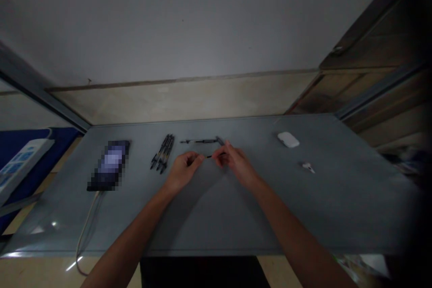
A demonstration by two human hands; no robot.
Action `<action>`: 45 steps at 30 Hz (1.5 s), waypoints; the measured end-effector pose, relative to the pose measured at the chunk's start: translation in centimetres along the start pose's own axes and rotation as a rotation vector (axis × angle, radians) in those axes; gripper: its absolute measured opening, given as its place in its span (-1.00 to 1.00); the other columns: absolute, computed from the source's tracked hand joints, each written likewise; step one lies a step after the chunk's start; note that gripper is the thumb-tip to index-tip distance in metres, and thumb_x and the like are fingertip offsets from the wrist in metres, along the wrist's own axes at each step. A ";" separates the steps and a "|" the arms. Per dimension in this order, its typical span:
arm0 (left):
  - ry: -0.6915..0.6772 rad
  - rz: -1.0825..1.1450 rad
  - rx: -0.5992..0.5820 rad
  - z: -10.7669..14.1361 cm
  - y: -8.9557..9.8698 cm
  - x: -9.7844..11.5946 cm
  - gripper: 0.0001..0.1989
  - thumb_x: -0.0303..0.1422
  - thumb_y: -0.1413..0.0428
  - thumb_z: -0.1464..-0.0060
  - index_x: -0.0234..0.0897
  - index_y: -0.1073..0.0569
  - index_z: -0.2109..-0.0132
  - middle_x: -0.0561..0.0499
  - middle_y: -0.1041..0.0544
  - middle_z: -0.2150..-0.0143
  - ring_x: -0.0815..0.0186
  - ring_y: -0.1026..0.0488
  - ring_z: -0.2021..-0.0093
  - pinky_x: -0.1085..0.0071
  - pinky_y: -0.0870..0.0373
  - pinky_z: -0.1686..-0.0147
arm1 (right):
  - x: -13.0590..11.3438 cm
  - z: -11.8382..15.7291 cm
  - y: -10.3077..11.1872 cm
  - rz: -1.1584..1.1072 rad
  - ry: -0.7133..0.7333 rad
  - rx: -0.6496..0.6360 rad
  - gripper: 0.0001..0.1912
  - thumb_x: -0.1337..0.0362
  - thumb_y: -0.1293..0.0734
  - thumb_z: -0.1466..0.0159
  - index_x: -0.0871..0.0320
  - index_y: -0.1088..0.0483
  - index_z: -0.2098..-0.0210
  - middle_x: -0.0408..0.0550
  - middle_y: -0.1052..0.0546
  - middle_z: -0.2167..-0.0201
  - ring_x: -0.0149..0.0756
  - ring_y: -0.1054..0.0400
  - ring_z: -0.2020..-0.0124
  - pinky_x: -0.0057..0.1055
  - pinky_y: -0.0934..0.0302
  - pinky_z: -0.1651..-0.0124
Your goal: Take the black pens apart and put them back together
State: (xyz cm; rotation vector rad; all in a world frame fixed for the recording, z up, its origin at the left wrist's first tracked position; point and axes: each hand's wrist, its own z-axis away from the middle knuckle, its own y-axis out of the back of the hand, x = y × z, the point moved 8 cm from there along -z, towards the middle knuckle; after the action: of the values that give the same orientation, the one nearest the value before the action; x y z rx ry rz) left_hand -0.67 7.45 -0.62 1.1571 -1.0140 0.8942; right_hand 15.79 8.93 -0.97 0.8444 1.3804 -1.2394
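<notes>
Between my two hands, just above the middle of the table, is a thin dark pen part (209, 157) with a small yellowish section. My left hand (186, 166) pinches its left end between thumb and finger. The fingers of my right hand (233, 159) are closed round its right end, which they partly hide. Beyond my hands lie a slim pen piece (202, 141) and a short grey piece (220, 140) near my right fingertips. A bundle of several dark pens (163, 153) lies to the left of my left hand.
A phone (110, 165), blurred out, lies at the left with a white cable (88, 220) running off the front edge. At the right are a white case (288, 139) and a small white earbud (308, 168). A wall stands behind the grey table (216, 225).
</notes>
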 end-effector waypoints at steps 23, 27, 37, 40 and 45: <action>0.008 0.043 -0.005 -0.1 0.2 0.3 -0.58 0.01 -0.16 -0.04 -0.30 -0.39 0.43 0.12 -0.26 0.53 0.40 -0.19 0.50 0.45 -0.09 0.48 | 0.3 0.0 -0.6 -0.022 -0.004 -0.001 -0.40 -0.23 -0.21 -0.31 0.13 -0.61 0.39 -0.01 -0.50 0.53 -0.29 -0.35 0.45 -0.31 -0.19 0.30; 0.015 0.039 0.018 0.0 0.3 0.3 -0.54 0.05 -0.11 -0.09 -0.30 -0.42 0.42 0.14 -0.22 0.58 0.42 -0.14 0.55 0.45 -0.03 0.52 | -0.2 -0.1 -0.2 -0.037 0.046 0.037 -0.43 -0.19 -0.25 -0.31 0.13 -0.57 0.48 0.02 -0.53 0.48 -0.25 -0.38 0.37 -0.30 -0.22 0.24; 0.031 0.056 0.002 -0.1 0.5 0.1 -0.55 0.05 -0.15 -0.03 -0.32 -0.47 0.39 0.14 -0.25 0.58 0.43 -0.12 0.57 0.47 0.00 0.56 | 0.3 -0.1 -0.6 -0.026 0.001 -0.017 -0.44 -0.22 -0.23 -0.31 0.15 -0.57 0.26 -0.09 -0.45 0.55 -0.34 -0.30 0.51 -0.35 -0.17 0.37; 0.051 0.045 0.017 0.0 0.7 0.2 -0.52 0.07 -0.09 -0.09 -0.31 -0.51 0.37 0.16 -0.19 0.62 0.43 -0.09 0.60 0.46 0.03 0.57 | 0.2 -0.1 -0.7 -0.040 0.027 -0.007 -0.41 -0.23 -0.22 -0.30 0.16 -0.56 0.36 -0.05 -0.48 0.51 -0.31 -0.34 0.46 -0.35 -0.18 0.34; 0.056 0.001 0.007 0.0 0.6 -0.1 -0.50 0.08 -0.06 -0.13 -0.30 -0.47 0.45 0.16 -0.16 0.64 0.43 -0.07 0.61 0.44 0.06 0.57 | 0.4 -0.1 -0.9 0.013 0.060 -0.029 -0.41 -0.20 -0.21 -0.33 0.15 -0.53 0.46 0.00 -0.52 0.46 -0.27 -0.38 0.38 -0.31 -0.22 0.27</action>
State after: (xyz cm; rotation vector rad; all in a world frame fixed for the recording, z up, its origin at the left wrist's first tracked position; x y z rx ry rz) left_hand -1.31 7.54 -0.57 1.1316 -0.9662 0.9267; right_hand 14.79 8.75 -1.18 0.8755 1.4354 -1.1902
